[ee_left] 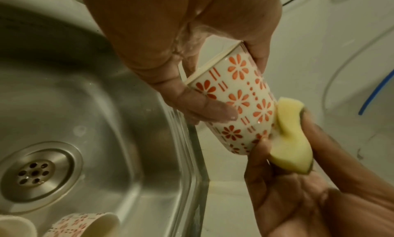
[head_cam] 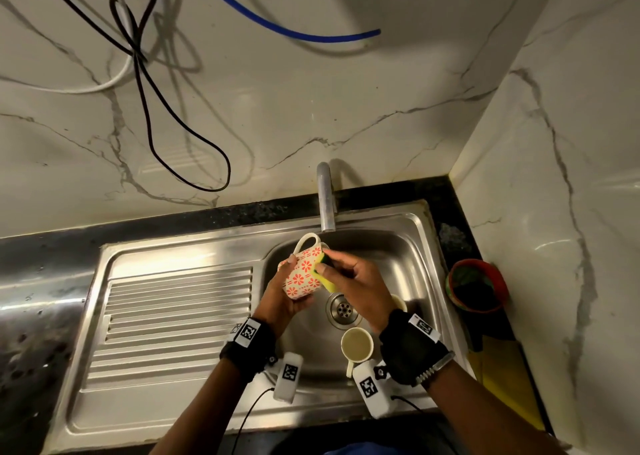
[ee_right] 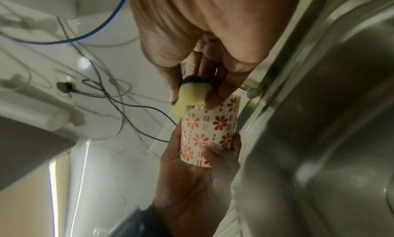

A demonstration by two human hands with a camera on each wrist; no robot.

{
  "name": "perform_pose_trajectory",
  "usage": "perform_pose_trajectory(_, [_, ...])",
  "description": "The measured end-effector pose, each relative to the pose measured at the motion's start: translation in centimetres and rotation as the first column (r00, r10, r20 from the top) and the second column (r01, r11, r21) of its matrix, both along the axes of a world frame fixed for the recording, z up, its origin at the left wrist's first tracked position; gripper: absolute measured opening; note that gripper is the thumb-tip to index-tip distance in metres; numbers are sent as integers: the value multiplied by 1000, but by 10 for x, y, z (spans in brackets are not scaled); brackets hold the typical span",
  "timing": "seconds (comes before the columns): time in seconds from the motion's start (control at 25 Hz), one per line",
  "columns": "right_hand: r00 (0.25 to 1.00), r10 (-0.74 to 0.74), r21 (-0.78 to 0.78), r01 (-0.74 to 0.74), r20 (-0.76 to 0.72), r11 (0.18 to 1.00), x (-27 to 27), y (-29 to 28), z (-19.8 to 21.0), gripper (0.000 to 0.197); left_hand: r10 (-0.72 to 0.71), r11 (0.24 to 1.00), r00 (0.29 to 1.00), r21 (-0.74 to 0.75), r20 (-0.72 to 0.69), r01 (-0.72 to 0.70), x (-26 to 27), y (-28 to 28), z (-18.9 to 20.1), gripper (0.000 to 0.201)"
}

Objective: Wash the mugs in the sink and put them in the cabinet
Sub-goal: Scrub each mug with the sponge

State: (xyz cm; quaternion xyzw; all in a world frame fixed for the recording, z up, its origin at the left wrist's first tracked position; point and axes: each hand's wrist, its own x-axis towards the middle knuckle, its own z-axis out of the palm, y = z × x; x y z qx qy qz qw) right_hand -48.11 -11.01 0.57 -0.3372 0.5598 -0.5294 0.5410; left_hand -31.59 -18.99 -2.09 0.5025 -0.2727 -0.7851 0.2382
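My left hand (head_cam: 282, 293) grips a white mug with a red flower pattern (head_cam: 304, 272) by its base, tilted over the steel sink (head_cam: 398, 246), its handle pointing away from me. In the left wrist view the mug (ee_left: 238, 102) lies between thumb and fingers. My right hand (head_cam: 349, 274) pinches a yellow sponge with a green scouring side (head_cam: 325, 271) and presses it against the mug near its rim; the sponge (ee_left: 292, 139) bends round the mug's edge. A second mug (head_cam: 356, 345) stands upright on the sink floor near me, and another mug (head_cam: 398, 302) shows partly behind my right wrist.
The tap (head_cam: 325, 198) reaches over the basin just beyond the mug. The drain (head_cam: 343, 310) lies below my hands. A ribbed drainboard (head_cam: 180, 319) lies to the left. A red bowl (head_cam: 478, 284) and a yellow cloth (head_cam: 505, 378) sit on the dark counter at right. Cables (head_cam: 145, 73) hang on the wall.
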Motion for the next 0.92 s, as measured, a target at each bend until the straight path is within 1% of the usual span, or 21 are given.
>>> perform_pose_trajectory(0.08, [987,32,-62,-42,-157,997,5,1,6,43,30,999,999,29,-45,-29,3,-8,3,59])
perform_pose_trajectory(0.12, [958,58,-92,-87,-282,992,7,2,7,42,27,999,997,41,-70,-24,6,-13,4,63])
perform_pose_trajectory(0.16, [900,89,-112,-150,-427,982,6,4,6,41,6,999,994,54,-105,0,11,-17,3,66])
perform_pose_trajectory(0.2, [815,125,-111,-226,-565,968,4,4,4,42,-28,997,990,72,-136,38,17,-21,1,66])
perform_pose_trajectory(0.24, [730,162,-87,-290,-663,953,2,4,2,44,-63,992,986,97,-151,78,21,-23,0,66])
perform_pose_trajectory(0.28, [680,186,-64,-325,-709,944,0,3,1,45,-101,986,984,119,-146,119,24,-22,-2,66])
perform_pose_trajectory(0.32, [676,196,-60,-335,-710,940,0,3,1,45,-137,979,982,133,-133,154,25,-20,-2,67])
perform_pose_trajectory(0.36, [709,190,-75,-324,-679,943,1,2,1,44,-159,975,979,138,-126,176,23,-16,0,68])
perform_pose_trajectory(0.4, [765,171,-95,-290,-620,952,3,1,3,42,-154,975,979,141,-137,173,20,-12,3,69])
perform_pose_trajectory(0.44, [823,143,-108,-240,-550,965,6,1,5,40,-114,979,979,148,-172,140,17,-8,6,67])
perform_pose_trajectory(0.52, [903,59,-106,-114,-426,988,11,-1,6,37,18,990,968,139,-249,18,11,-3,10,59])
perform_pose_trajectory(0.6, [944,-53,-81,28,-326,996,15,-5,4,36,86,994,965,91,-250,-65,8,0,9,54])
perform_pose_trajectory(0.64, [954,-90,-66,74,-287,995,16,-7,3,37,92,994,967,73,-236,-76,7,2,6,54])
perform_pose_trajectory(0.68, [961,-100,-58,88,-260,994,17,-9,4,38,88,995,973,60,-215,-77,6,2,3,55])
perform_pose_trajectory(0.72, [965,-82,-59,70,-250,996,18,-10,4,40,86,996,979,51,-182,-78,7,0,0,57])
perform_pose_trajectory(0.76, [964,-36,-71,17,-264,997,18,-9,4,42,79,996,985,46,-152,-73,8,-2,-2,61])
perform_pose_trajectory(0.8, [945,40,-94,-74,-323,993,16,-7,4,43,65,997,989,49,-131,-59,9,-5,-3,63])
perform_pose_trajectory(0.84, [891,127,-118,-196,-436,973,13,-5,2,42,46,997,991,62,-123,-38,12,-9,-3,64])
perform_pose_trajectory(0.88, [794,188,-134,-320,-578,938,10,-2,0,39,22,997,993,76,-120,-13,16,-11,-3,63])
perform_pose_trajectory(0.92, [677,223,-126,-425,-701,896,7,-1,-2,36,-7,996,994,88,-113,17,20,-13,-3,62])
